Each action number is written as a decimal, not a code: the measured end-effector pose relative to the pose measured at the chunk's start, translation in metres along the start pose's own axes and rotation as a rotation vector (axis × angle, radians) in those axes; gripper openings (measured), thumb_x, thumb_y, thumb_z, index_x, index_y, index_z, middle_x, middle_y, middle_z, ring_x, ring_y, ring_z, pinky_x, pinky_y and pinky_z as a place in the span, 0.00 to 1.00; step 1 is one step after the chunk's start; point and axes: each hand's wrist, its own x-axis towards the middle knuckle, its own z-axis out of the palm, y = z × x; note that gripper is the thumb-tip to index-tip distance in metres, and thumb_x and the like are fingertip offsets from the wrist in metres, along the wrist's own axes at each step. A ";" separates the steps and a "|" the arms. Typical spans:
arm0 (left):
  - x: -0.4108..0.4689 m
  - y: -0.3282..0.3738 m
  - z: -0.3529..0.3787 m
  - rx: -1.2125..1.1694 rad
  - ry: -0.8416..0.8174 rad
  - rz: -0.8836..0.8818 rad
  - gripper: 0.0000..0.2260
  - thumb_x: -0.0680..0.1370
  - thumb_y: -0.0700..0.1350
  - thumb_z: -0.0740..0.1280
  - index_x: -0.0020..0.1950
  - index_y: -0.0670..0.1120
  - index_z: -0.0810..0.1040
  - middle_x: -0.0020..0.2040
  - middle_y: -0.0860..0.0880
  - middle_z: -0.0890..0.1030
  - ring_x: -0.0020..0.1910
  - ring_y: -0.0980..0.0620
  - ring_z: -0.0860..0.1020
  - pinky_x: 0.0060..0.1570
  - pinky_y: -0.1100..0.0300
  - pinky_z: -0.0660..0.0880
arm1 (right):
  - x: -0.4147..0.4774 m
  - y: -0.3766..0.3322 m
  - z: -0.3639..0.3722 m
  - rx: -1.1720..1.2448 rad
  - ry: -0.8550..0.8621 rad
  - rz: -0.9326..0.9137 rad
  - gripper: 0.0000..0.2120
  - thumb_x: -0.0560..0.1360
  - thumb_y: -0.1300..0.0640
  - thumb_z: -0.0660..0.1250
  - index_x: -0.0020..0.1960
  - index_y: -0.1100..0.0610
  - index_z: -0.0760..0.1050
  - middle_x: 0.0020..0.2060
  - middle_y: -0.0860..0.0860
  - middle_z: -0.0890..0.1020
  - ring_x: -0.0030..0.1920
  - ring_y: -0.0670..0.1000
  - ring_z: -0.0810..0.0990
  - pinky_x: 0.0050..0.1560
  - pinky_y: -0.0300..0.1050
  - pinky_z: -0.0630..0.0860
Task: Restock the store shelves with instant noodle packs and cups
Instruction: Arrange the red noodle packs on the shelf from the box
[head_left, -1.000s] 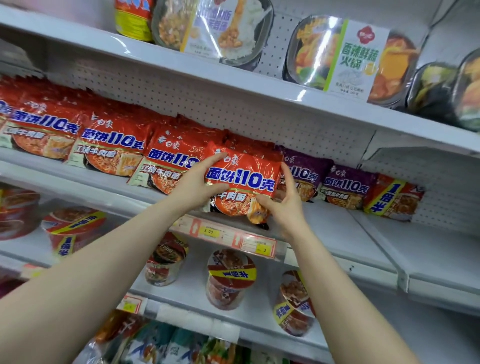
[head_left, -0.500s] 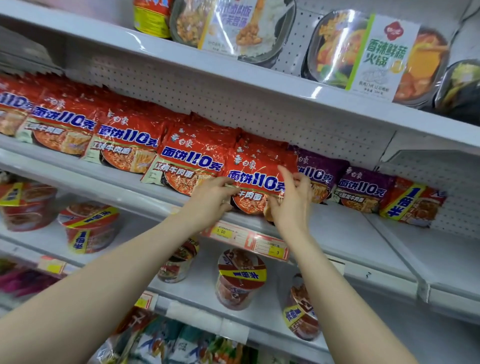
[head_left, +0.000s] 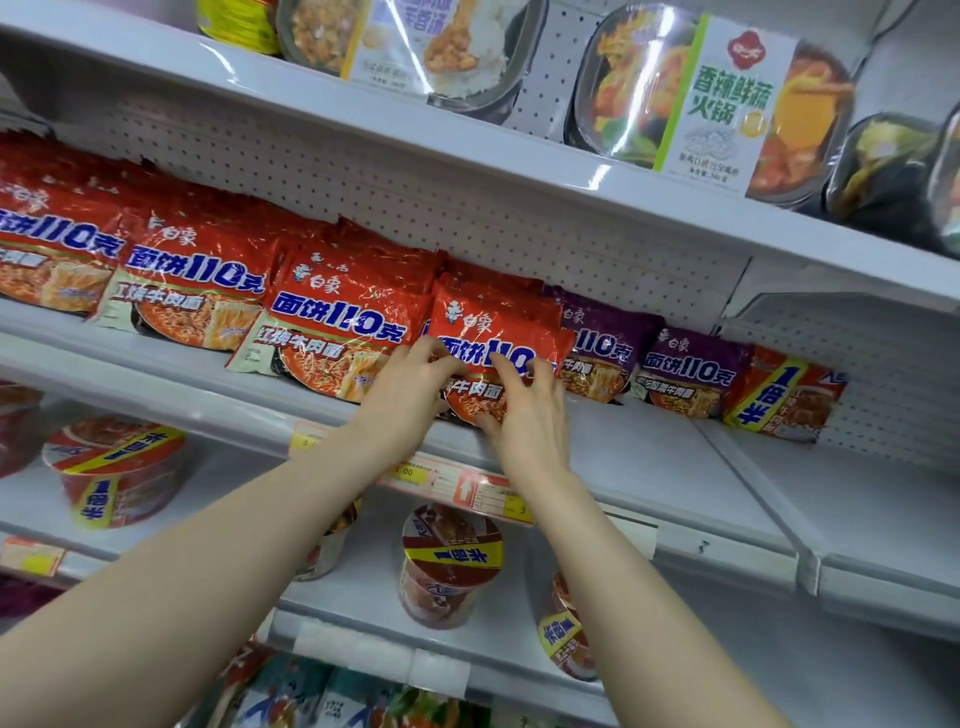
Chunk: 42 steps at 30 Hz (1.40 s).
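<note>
A red noodle pack (head_left: 498, 332) leans at the right end of a row of red packs (head_left: 332, 332) on the middle shelf (head_left: 649, 457). My left hand (head_left: 405, 395) grips its lower left part and my right hand (head_left: 524, 410) grips its lower right part, fingers spread over the front. Both hands hide the bottom of the pack. Purple noodle packs (head_left: 685, 374) lean just to its right, and an orange-red pack (head_left: 784, 395) ends the row.
Noodle cups (head_left: 449, 566) and a wide bowl (head_left: 117, 473) stand on the lower shelf. Price tags (head_left: 467, 486) line the middle shelf's front edge. Meal trays (head_left: 696, 98) sit on the top shelf. Bare shelf space lies in front of the purple packs.
Both hands have pushed the red pack back and down into the row, and my fingers have slid lower and closer together on its front. The view has shifted left.
</note>
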 end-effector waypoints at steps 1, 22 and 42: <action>0.002 0.001 0.002 0.008 0.003 -0.005 0.24 0.70 0.37 0.76 0.65 0.49 0.78 0.64 0.45 0.74 0.60 0.43 0.74 0.58 0.50 0.73 | 0.004 0.001 0.001 -0.010 -0.004 0.007 0.36 0.75 0.52 0.72 0.77 0.45 0.60 0.72 0.56 0.62 0.69 0.59 0.64 0.64 0.56 0.71; -0.026 -0.005 -0.017 -0.084 0.029 -0.060 0.20 0.72 0.38 0.74 0.63 0.44 0.79 0.58 0.44 0.77 0.57 0.43 0.75 0.55 0.51 0.71 | -0.013 -0.011 -0.004 0.148 0.032 0.003 0.26 0.75 0.58 0.71 0.73 0.51 0.70 0.65 0.56 0.69 0.64 0.58 0.69 0.66 0.53 0.70; -0.225 -0.080 -0.030 -0.227 -0.018 -0.199 0.10 0.76 0.42 0.69 0.58 0.49 0.81 0.52 0.48 0.81 0.51 0.47 0.78 0.48 0.61 0.69 | -0.197 -0.102 0.096 0.203 0.103 -0.172 0.18 0.74 0.66 0.66 0.63 0.58 0.78 0.51 0.56 0.78 0.52 0.59 0.73 0.51 0.50 0.72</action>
